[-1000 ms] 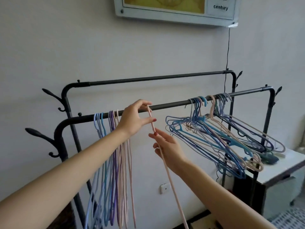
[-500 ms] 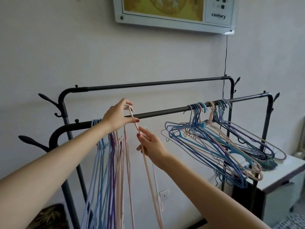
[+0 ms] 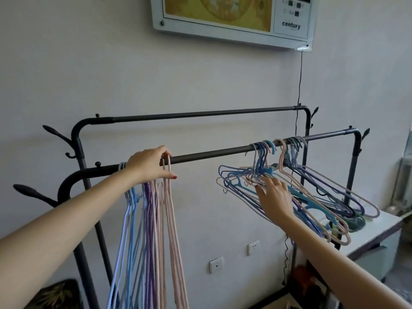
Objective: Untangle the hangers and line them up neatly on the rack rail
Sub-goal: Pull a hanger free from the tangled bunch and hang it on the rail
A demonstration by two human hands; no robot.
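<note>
The left hand (image 3: pixel 149 164) pinches a pink hanger (image 3: pixel 171 210) hook on the rail (image 3: pixel 211 154), beside the neat row. The right hand (image 3: pixel 273 198), open, touches the tangled hangers (image 3: pixel 296 190) toward the rail's right end; next, free 1.

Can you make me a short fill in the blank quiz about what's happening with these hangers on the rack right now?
1. The left hand rests on the front rail at the hook of a ____-coloured hanger.
2. The right hand reaches into the ____ bunch of hangers.
3. The tidy hangers hang at the rail's ____ end.

Answers: pink; tangled; left
</note>
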